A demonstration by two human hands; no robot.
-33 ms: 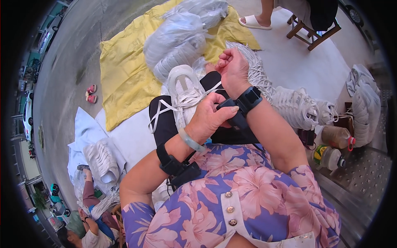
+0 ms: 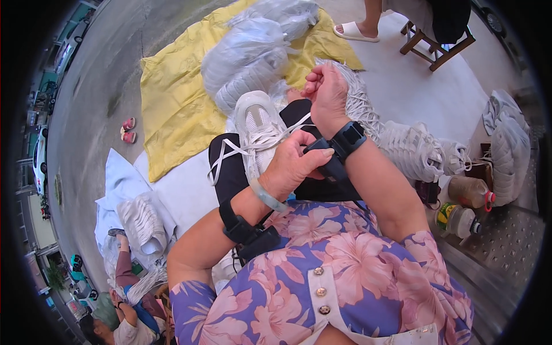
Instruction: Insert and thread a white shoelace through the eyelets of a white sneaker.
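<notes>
My left hand [image 2: 289,164], with a pale bangle at its wrist, grips a black device [image 2: 329,160] between thumb and fingers. That device hangs at a black wrist strap [image 2: 348,140] on my right forearm. My right hand [image 2: 328,95] is raised with loosely curled fingers, and nothing shows in them. A white sneaker [image 2: 255,119] lies across my dark-clothed lap, its toe pointing away from me. Loose white laces [image 2: 227,152] trail from it on both sides. Part of the shoe is hidden behind my left hand. Another strapped black device [image 2: 247,233] sits on my left forearm.
Bagged shoes [image 2: 247,63] lie on a yellow sheet [image 2: 172,109] ahead. To the right are a bundle of laces [image 2: 357,98], stacked white shoes [image 2: 411,149] and plastic bottles [image 2: 457,219]. A person sits by a wooden stool [image 2: 437,49]; another person [image 2: 135,313] is at lower left.
</notes>
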